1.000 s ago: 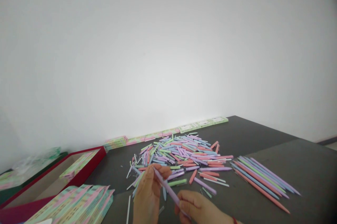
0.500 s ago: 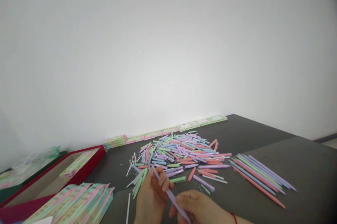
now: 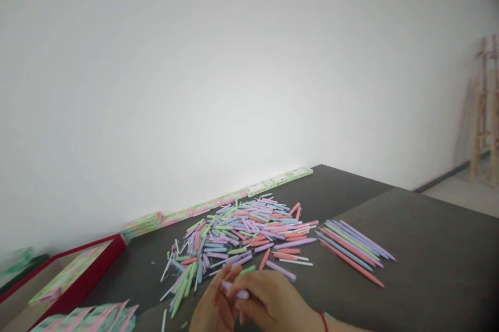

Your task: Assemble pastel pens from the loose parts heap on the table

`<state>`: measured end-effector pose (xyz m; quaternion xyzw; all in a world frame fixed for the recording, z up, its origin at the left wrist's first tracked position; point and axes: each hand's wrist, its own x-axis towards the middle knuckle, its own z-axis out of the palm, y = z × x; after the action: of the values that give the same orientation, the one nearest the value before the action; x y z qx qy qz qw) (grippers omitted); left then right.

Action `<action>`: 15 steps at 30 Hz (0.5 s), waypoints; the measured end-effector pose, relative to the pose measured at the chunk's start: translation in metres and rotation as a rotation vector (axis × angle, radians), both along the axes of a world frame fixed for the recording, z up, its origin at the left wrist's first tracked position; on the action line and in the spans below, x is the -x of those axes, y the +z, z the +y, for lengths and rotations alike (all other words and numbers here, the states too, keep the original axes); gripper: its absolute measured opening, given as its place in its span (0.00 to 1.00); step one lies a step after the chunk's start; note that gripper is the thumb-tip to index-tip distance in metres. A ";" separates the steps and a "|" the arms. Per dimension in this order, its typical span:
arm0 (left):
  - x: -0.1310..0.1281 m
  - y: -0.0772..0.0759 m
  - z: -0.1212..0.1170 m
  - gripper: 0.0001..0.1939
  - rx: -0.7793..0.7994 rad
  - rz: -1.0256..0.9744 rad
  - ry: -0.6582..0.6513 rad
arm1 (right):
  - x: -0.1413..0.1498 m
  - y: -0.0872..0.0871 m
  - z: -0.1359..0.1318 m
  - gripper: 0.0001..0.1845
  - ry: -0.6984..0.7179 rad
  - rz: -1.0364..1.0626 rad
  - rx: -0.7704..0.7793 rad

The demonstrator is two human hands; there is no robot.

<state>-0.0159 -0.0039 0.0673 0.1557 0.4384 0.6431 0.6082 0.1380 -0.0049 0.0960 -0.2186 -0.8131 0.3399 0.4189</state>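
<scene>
Close together at the bottom middle, my left hand (image 3: 214,303) and my right hand (image 3: 273,295) both have their fingers closed around a light purple pen (image 3: 242,294). Its rounded end points toward me, and the rest is mostly covered by my fingers. Just beyond my hands spreads a heap of pen parts (image 3: 249,228) in purple, blue, green and coral, with thin white refills among them. To the right, several long pointed pens (image 3: 351,251) lie side by side in a slanted row.
At left stands a red box (image 3: 105,264) with a printed carton inside. Printed packets (image 3: 89,319) fan out at the lower left. Flat cartons (image 3: 273,181) line the wall along the back of the dark table (image 3: 429,269). A wooden stand (image 3: 483,114) is at far right.
My view has turned right. My right hand has moved in against my left, and the purple pen, seen lengthwise before, now shows only a short end.
</scene>
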 end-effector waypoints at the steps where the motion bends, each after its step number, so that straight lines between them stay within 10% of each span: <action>1: 0.001 -0.003 0.001 0.11 -0.013 0.006 -0.039 | -0.001 0.002 0.000 0.12 -0.037 -0.024 -0.066; 15: 0.001 -0.009 0.006 0.06 -0.020 0.027 -0.128 | 0.009 0.015 0.000 0.12 -0.190 -0.549 -0.356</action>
<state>-0.0170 0.0026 0.0579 0.1982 0.4292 0.6050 0.6407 0.1295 -0.0048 0.1112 -0.3002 -0.9181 0.0804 0.2460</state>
